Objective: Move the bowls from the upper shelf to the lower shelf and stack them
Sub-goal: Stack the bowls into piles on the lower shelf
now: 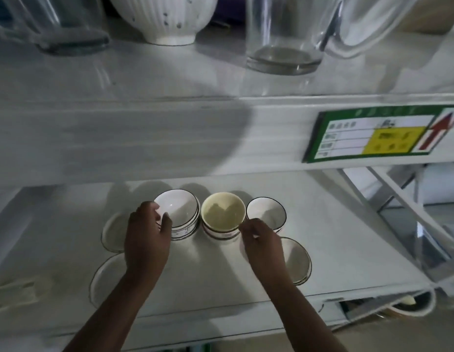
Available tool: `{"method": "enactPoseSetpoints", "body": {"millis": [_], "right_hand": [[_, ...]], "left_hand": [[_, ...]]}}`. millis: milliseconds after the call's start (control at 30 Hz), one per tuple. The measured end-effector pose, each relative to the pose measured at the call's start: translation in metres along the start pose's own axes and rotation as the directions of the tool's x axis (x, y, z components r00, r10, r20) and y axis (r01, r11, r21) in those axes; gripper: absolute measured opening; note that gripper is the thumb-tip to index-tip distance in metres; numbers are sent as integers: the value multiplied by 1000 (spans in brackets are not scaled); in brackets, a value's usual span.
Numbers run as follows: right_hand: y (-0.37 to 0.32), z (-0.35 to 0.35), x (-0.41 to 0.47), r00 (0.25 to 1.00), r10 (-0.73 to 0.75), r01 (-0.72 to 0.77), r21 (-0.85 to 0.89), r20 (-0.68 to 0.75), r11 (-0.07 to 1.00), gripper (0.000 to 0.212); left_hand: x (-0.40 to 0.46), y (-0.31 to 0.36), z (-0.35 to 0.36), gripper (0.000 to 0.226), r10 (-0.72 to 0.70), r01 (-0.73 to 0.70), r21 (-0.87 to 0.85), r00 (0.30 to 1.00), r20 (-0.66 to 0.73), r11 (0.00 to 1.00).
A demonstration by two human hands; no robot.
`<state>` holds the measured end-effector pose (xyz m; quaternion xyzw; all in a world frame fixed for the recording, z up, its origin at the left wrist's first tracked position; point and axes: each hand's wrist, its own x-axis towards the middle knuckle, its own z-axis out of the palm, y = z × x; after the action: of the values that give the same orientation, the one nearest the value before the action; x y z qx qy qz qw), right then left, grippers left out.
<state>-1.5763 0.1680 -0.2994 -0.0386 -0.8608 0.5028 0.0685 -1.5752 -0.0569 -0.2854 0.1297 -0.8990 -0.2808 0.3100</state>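
We grip the left stack (181, 219) w/ left hand (147, 237), right hand (261, 241) pinching the yellow-lined stack (222, 217) rim; keep both level, lift straight, don't knock the right bowl (266, 212).

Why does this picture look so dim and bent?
Head view: the wide-angle lens curves the shelf edge; the price label is blurred; dark shadows fall behind the bowl stacks; a small glint shows inside the left stack; both hands look underexposed.
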Motion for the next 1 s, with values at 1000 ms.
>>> {"method": "enactPoseSetpoints", "body": {"millis": [1000], "right_hand": [[138,-107,5,885,443,-466,256,146,847,12]], "left_hand": [[-140,136,116,24,-296,468,-120,716,632,876]]}}
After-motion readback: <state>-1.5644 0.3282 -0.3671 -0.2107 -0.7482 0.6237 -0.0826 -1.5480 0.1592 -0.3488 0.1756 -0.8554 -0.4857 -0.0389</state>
